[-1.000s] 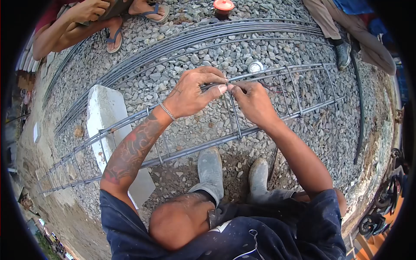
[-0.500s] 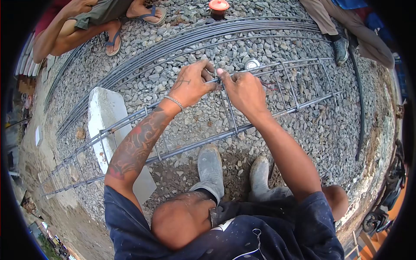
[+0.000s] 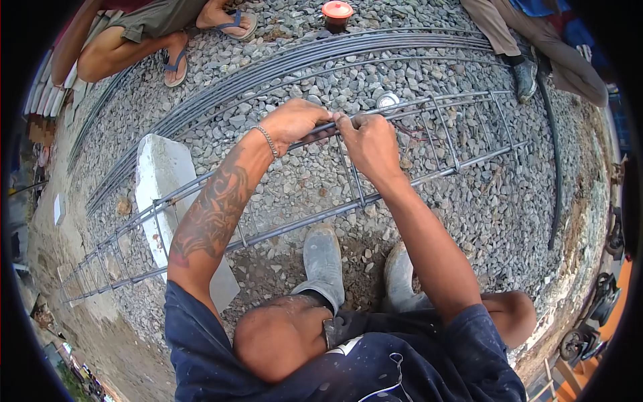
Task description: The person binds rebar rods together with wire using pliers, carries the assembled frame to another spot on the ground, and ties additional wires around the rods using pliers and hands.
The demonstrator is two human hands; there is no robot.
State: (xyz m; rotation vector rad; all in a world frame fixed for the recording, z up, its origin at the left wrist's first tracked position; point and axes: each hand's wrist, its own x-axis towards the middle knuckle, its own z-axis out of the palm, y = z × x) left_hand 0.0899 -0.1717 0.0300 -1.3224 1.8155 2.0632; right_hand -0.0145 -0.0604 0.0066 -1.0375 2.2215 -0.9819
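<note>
A long rebar cage [image 3: 315,219] of steel bars and stirrups stretches across the gravel in front of my boots. My left hand [image 3: 296,122] is closed around its far upper bar, fingers curled underneath. Right beside it, my right hand [image 3: 367,144] is closed at the joint where a stirrup meets that bar. The fingertips of both hands nearly touch there. Whatever is pinched in the right fingers is hidden. Under the cage's left part lies a white block [image 3: 164,167], which the bars cross.
A bundle of loose steel bars [image 3: 281,63] curves over the gravel beyond the cage. Farther off stands a dark container with an orange lid [image 3: 337,9]. A round silver can [image 3: 388,100] lies near the upper bar. Other people's legs show at upper left [image 3: 127,43] and upper right [image 3: 495,33]. A black hose [image 3: 554,174] runs at right.
My left hand has turned over the bar, its fingers moving from a raised pinch to a grip beneath. The right hand has shifted slightly left and closed more at the joint.
</note>
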